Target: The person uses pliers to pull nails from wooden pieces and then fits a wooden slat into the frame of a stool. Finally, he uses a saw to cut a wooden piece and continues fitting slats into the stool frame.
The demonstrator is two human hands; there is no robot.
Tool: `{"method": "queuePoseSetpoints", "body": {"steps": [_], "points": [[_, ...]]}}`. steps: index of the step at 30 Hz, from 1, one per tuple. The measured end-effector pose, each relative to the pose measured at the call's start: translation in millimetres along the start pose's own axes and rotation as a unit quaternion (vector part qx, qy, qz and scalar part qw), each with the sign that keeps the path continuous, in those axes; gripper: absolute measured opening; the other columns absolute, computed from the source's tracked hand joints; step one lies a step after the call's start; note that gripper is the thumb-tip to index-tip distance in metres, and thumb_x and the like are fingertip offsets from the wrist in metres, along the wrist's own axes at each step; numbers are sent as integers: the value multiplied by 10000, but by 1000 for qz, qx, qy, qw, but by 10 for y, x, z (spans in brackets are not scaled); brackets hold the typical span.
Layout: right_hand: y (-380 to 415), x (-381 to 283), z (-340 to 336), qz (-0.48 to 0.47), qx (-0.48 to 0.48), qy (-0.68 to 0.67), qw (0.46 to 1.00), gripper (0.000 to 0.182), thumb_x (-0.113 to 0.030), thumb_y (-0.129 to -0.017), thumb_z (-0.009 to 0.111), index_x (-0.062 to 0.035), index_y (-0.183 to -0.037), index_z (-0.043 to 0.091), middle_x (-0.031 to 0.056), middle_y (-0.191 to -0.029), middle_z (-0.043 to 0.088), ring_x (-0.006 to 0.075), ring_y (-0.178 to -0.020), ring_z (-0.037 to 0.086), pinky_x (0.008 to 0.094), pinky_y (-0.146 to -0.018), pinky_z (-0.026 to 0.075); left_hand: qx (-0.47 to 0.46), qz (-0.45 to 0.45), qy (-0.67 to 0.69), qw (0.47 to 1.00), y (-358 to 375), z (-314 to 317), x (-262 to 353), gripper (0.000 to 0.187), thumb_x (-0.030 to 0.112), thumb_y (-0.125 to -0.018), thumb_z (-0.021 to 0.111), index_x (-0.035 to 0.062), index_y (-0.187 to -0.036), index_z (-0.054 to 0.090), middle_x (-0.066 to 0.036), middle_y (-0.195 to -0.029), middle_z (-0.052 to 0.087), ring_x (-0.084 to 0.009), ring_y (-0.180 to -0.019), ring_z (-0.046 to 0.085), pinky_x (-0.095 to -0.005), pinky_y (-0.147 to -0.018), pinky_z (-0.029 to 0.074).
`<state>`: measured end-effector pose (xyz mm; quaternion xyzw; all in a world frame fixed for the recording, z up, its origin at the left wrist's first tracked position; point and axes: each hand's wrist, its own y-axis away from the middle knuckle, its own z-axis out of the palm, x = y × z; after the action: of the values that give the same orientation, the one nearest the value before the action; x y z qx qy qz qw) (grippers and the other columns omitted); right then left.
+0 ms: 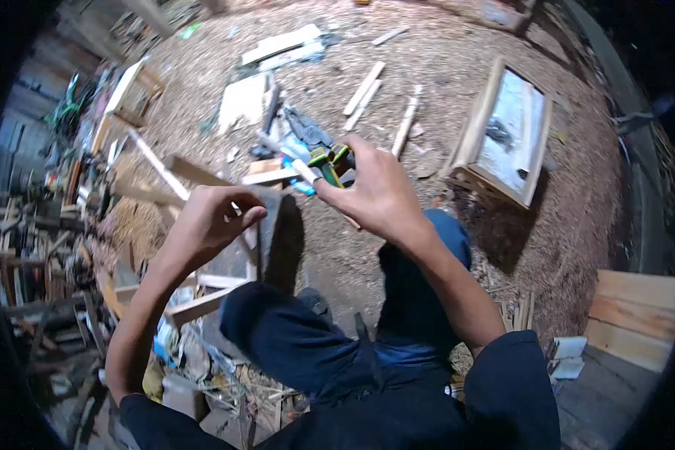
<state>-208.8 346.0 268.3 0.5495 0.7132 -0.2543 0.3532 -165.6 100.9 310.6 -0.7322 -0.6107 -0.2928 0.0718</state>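
My right hand (379,191) is closed around a black and yellow-green tape measure (331,163), held out in front of my knees. A pale strip (305,171) runs up and left from beside its thumb. To the left, my left hand (214,217) is raised with its fingers loosely curled. Its thumb and forefinger stay a little apart, and nothing shows between them. Below that hand stands a wooden frame (202,296) of light strips, beside a grey block-like surface (277,232). Pliers (307,127) lie on the ground past the tape measure, by a blue item.
A glass-topped wooden box (499,135) stands at the right on the chip-covered ground. Loose wood strips (364,88) and a white panel (241,101) lie ahead. Piled scrap wood (45,277) crowds the left side. Planks (637,315) rest at the lower right.
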Motion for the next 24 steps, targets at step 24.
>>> {"method": "queuePoseSetpoints", "body": {"steps": [24], "points": [[357,3102,-1554,315,398,21,861,483,-316,-746,770,-26,-1106,628,193,-951,714,376,-909,695,458,-788,533,135,406,-29,903,-3337,2814,2385,167,214,-869,709,132,-1009,749,-80,-1078,697,-280,-889,685,-376,-760,555]]}}
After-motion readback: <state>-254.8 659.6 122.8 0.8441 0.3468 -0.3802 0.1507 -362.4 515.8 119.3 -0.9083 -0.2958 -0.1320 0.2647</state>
